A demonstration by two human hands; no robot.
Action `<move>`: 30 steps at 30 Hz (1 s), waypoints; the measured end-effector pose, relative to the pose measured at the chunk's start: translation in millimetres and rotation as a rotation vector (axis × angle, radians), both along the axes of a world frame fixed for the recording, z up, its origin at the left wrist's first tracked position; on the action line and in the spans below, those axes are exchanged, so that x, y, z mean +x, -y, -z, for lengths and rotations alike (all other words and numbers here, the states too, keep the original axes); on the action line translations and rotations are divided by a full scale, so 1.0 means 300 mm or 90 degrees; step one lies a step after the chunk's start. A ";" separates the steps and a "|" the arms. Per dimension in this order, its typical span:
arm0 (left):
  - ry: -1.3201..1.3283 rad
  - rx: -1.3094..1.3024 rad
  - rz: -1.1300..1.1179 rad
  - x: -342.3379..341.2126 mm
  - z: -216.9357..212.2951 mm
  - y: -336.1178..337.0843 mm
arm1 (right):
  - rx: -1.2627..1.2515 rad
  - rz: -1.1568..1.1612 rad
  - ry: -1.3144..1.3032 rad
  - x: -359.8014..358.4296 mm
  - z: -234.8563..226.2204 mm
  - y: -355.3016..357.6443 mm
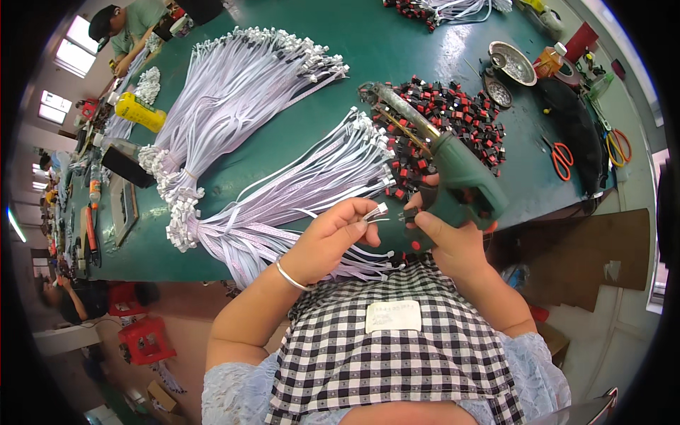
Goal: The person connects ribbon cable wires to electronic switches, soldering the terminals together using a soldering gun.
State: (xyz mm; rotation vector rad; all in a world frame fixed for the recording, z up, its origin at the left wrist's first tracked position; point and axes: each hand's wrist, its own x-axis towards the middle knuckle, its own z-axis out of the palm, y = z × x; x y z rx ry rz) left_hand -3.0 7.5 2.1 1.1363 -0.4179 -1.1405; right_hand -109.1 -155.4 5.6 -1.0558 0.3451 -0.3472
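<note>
L hand [331, 237] pinching white connector [377, 211], R hand [453, 237] w/ green glue gun [453, 170] just beside

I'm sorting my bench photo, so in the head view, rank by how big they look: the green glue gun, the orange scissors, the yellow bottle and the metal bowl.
1. Green glue gun, though it is nearest the camera.
2. Yellow bottle.
3. Metal bowl and orange scissors look too alike to rank.

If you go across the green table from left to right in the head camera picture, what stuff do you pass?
Yellow bottle → big bundles of white wires with plugs → left hand pinching a wire plug → green glue gun in the right hand → pile of small red and black parts → metal bowl → orange-handled scissors.
</note>
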 end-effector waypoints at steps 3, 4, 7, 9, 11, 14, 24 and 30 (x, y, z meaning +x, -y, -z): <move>-0.011 0.015 0.021 0.018 -0.004 0.005 | 0.008 0.013 -0.001 0.008 0.013 0.004; -0.021 0.020 0.032 0.025 -0.007 0.008 | 0.006 -0.003 0.020 0.010 0.026 0.008; -0.046 0.031 0.027 0.032 -0.009 0.014 | 0.006 -0.018 0.028 0.009 0.028 0.011; -0.046 0.010 0.042 0.043 0.001 0.016 | 0.010 -0.020 0.017 0.006 0.030 0.009; -0.064 0.020 0.040 0.040 0.002 0.021 | -0.003 -0.005 0.015 -0.001 0.035 0.013; -0.024 0.064 0.032 0.036 -0.011 0.026 | -0.023 0.036 0.021 -0.006 0.029 0.026; 0.322 0.108 0.017 0.079 -0.051 0.064 | -0.029 0.175 0.035 -0.065 0.040 0.166; 0.925 0.115 0.116 0.069 0.003 0.124 | -0.018 0.184 0.053 -0.074 0.062 0.181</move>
